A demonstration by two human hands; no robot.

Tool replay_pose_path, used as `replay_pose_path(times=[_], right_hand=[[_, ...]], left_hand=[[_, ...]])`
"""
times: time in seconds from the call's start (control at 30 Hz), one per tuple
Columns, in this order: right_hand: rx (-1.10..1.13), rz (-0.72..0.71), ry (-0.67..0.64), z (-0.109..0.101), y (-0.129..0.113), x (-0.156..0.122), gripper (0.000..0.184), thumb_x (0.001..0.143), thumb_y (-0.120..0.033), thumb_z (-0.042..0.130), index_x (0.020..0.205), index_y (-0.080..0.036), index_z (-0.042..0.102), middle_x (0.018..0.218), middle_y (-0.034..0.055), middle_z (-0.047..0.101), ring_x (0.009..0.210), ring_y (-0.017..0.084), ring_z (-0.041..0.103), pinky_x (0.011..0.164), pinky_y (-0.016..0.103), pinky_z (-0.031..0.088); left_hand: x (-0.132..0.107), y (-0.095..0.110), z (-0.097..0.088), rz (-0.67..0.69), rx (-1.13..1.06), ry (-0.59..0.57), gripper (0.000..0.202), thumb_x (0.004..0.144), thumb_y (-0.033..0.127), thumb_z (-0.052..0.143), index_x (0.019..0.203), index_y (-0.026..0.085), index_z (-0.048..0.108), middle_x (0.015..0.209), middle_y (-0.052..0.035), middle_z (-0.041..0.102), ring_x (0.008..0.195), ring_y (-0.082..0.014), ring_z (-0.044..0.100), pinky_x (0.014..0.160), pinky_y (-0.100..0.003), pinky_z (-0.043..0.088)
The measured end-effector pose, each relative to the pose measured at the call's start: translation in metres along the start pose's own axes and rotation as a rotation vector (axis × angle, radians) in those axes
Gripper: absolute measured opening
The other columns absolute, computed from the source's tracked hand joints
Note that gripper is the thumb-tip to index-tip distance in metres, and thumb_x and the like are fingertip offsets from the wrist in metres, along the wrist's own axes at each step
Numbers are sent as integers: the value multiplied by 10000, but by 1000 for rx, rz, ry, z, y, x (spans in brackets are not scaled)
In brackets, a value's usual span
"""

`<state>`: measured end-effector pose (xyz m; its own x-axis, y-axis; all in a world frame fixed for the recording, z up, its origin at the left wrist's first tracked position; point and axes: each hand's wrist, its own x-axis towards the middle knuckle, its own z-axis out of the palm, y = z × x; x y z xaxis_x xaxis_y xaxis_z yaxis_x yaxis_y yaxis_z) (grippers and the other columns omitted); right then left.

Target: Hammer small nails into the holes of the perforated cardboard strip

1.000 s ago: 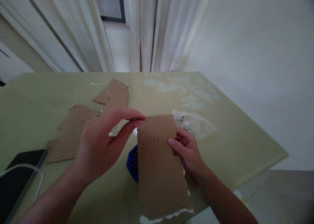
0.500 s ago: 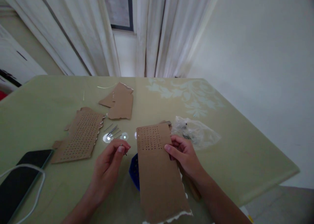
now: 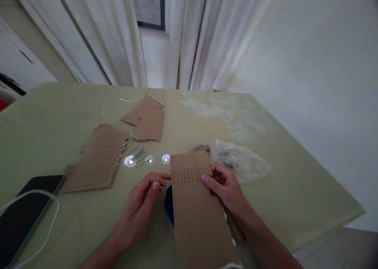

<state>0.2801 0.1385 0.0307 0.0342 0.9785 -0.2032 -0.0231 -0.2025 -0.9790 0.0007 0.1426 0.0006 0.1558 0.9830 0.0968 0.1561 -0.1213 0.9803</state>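
My right hand (image 3: 226, 184) grips the right edge of a long piece of cardboard (image 3: 201, 218), thumb on top and fingers underneath. Rows of small holes run across the cardboard's far end. To its left, my left hand (image 3: 144, 204) pinches a small thin metal piece (image 3: 160, 185) between thumb and fingers; its exact kind is too small to make out. One fingertip of that hand reaches the cardboard's left edge. Beneath the cardboard, a blue container (image 3: 169, 206) is mostly hidden. A wooden handle (image 3: 235, 227) shows partly under my right forearm.
Several thin metal pins (image 3: 138, 155) lie beyond my left hand. Another perforated cardboard sheet (image 3: 99, 161) is at left, near a dark phone-like slab (image 3: 26, 210) and white cable (image 3: 54, 218). Cardboard scraps (image 3: 150, 123) lie farther back. A clear plastic bag (image 3: 245, 161) rests at right.
My left hand has moved right with the small metal piece, up to the cardboard's left edge. My right hand keeps its grip on the cardboard. The camera view has shifted slightly.
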Motion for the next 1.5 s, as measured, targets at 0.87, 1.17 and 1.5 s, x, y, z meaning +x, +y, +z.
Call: replay_pose_path(times=[0.87,1.17,1.5], right_hand=[[-63,86,-37,9,5,-4,623,777,-700,945,813,-229,539,710,-57,538,636,117,506,569,233,405],[-108,58,-48,10,3,-3,612,810,-681,926,783,-238,504,678,-71,493,601,109,465,543,234,353],[-125,45,-56,9,7,-5,586,841,-660,907,802,-243,498,683,-71,491,608,115,463,544,228,352]], left_hand=[[-1,4,4,391,208,172,176,1078,190,655,1054,271,810,947,-4,708,850,-132,708,747,-192,580],[1,1,-4,434,174,222,160,1024,130,729,1078,258,808,951,22,829,867,-130,763,789,-209,603],[3,4,-5,490,149,163,144,1046,147,711,1078,248,808,921,15,841,825,-137,767,781,-240,603]])
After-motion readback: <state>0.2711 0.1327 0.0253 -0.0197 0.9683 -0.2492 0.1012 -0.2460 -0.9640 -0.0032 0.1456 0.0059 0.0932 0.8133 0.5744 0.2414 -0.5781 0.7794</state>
